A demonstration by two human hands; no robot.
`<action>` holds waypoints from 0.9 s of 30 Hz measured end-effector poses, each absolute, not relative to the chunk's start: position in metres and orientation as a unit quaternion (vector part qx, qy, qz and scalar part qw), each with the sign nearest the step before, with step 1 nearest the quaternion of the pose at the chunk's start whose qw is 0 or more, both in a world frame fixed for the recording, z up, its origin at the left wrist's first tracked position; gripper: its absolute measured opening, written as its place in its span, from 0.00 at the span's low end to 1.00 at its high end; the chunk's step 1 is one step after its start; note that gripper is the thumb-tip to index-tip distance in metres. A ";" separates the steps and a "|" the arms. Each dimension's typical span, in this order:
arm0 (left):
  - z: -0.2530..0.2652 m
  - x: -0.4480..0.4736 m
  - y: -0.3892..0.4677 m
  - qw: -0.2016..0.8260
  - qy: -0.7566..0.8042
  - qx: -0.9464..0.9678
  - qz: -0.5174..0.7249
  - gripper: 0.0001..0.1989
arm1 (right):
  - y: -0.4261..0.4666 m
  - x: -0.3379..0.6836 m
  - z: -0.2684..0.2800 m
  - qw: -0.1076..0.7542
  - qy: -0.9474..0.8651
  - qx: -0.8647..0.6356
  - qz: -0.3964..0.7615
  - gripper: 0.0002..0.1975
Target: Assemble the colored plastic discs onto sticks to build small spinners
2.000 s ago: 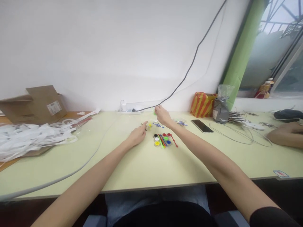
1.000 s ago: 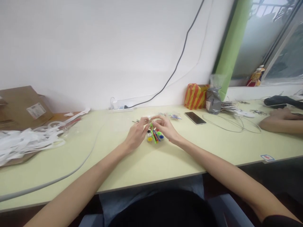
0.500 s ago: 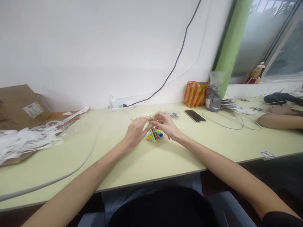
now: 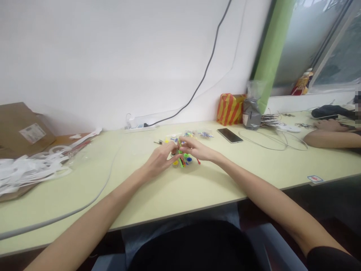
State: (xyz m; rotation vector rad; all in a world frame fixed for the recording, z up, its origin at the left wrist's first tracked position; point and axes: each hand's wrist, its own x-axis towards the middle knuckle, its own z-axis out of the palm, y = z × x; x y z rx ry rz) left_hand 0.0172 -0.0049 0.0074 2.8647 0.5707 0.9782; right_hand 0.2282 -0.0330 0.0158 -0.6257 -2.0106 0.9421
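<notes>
Centrally, a slim green plastic piece [image 4: 179, 142] is shown between the fingertips of both hands, above a small cluster of coloured parts. By the bent fingers of the right hand [image 4: 197, 149] the piece appears to be pinched; the fingers of the left hand [image 4: 160, 156] are curled close to its left side, but whether it is also gripped there cannot be told. Below the fingers, on the near side, a yellow disc [image 4: 175, 163], a blue disc [image 4: 189, 160] and a red stick [image 4: 199, 162] are seen, partly screened by the hands. Just beyond, small bags of blue parts [image 4: 205, 134] are laid on the pale-green tabletop [image 4: 169, 199]. To the right, a smartphone [image 4: 229, 136] is placed flat, with a striped red-and-yellow bag [image 4: 229, 109] and a grey pouch [image 4: 252, 114] stood behind it. At the far right, another person's forearm [image 4: 324, 140] is rested on the surface. To the left, white strips [image 4: 28, 171] are heaped before a cardboard box [image 4: 17, 124]. Along the white wall [image 4: 113, 56], a power strip [image 4: 138, 128] is fed by a dark cable [image 4: 208, 64]; at the far right, a window [image 4: 299, 41] is flanked by a green curtain [image 4: 273, 52].
</notes>
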 end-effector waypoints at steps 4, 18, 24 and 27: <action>0.010 0.018 -0.009 0.048 0.180 0.935 0.301 0.08 | -0.031 0.241 0.023 0.395 -0.780 -0.254 0.414 0.09; 0.008 0.015 -0.003 0.033 0.230 0.929 0.289 0.14 | -0.016 0.278 0.023 0.060 -0.757 -0.648 0.053 0.15; 0.005 0.014 0.000 0.025 0.229 0.931 0.282 0.14 | -0.014 0.295 0.030 0.051 -0.769 -0.620 0.147 0.04; 0.005 0.013 0.001 0.023 0.228 0.933 0.277 0.14 | -0.010 0.298 0.026 0.029 -0.777 -0.607 0.164 0.05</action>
